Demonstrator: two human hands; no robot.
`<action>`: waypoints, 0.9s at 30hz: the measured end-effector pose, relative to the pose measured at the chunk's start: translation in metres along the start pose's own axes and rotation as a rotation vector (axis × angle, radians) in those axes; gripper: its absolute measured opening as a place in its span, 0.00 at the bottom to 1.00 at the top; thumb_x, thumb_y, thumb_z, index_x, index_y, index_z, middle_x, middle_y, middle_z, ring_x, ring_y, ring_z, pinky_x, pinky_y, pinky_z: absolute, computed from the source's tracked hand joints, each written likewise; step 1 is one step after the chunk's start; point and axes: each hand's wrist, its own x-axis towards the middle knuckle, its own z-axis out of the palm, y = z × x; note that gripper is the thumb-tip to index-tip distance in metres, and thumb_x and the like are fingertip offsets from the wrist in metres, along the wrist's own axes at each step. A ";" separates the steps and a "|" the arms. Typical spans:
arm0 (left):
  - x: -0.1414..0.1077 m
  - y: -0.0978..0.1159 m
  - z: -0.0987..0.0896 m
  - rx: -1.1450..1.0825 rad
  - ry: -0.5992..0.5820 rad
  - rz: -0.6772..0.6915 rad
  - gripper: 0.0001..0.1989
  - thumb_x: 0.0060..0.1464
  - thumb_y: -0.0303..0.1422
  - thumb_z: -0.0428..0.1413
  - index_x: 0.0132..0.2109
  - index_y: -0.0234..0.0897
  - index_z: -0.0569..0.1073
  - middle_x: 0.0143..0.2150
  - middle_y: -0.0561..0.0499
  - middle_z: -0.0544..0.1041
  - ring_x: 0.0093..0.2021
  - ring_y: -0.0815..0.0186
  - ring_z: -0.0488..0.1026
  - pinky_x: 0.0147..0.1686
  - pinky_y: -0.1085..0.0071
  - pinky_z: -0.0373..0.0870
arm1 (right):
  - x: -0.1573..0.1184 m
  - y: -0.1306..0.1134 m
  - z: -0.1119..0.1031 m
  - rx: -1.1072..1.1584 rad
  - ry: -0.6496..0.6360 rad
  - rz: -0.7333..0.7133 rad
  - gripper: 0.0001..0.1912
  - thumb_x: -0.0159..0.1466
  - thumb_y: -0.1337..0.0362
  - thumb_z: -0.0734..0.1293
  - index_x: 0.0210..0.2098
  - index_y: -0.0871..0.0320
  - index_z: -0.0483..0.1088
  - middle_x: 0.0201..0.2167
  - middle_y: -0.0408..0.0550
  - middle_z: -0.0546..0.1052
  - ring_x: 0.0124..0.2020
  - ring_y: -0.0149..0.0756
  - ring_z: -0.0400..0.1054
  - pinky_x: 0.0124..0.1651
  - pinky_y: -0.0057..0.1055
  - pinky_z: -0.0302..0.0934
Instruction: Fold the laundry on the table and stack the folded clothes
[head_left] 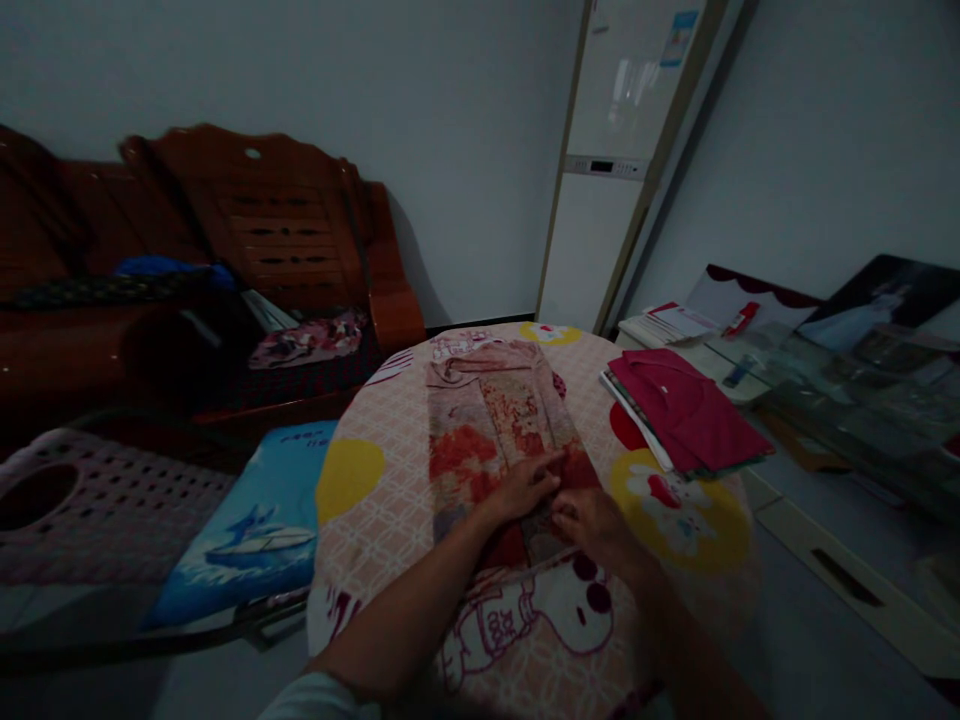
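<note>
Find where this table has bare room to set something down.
The tablecloth shows bare between its left edge and the patterned garment, and more narrowly between garment and red stack. Crowded: the garment itself, under left hand and right hand.

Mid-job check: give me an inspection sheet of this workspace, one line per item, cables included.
Surface: round table with a cartoon-print tablecloth.
Job's things: grey-and-red printed garment, laid lengthwise on the tablecloth.
Clutter: magenta folded garment on top of a stack at the table's right side.
Hands: left hand and right hand both at the garment's near half; whether either grips the fabric is unclear.
Cables: nothing seen.
Surroundings: carved wooden bench at left, with a patterned cloth on its seat; floor-standing air conditioner at the back; dim light.
</note>
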 end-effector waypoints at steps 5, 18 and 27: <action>0.001 -0.011 0.003 -0.126 -0.075 0.064 0.20 0.60 0.39 0.53 0.54 0.34 0.77 0.40 0.47 0.80 0.37 0.64 0.73 0.38 0.72 0.68 | 0.033 0.016 -0.014 0.083 0.200 0.031 0.12 0.63 0.63 0.61 0.31 0.58 0.76 0.26 0.46 0.78 0.28 0.34 0.70 0.33 0.27 0.59; -0.014 -0.004 0.000 -0.317 -0.231 -0.096 0.20 0.59 0.41 0.55 0.50 0.31 0.80 0.36 0.46 0.80 0.28 0.69 0.73 0.30 0.75 0.69 | 0.215 0.024 -0.007 -0.366 0.142 0.192 0.14 0.65 0.70 0.60 0.41 0.65 0.77 0.43 0.59 0.79 0.46 0.41 0.71 0.50 0.31 0.60; -0.018 -0.004 -0.002 -0.378 -0.353 -0.146 0.20 0.60 0.44 0.55 0.51 0.34 0.79 0.37 0.46 0.79 0.29 0.69 0.75 0.29 0.76 0.70 | 0.271 0.042 0.002 -0.353 0.123 0.348 0.15 0.62 0.66 0.68 0.47 0.69 0.74 0.48 0.68 0.76 0.52 0.47 0.71 0.52 0.35 0.62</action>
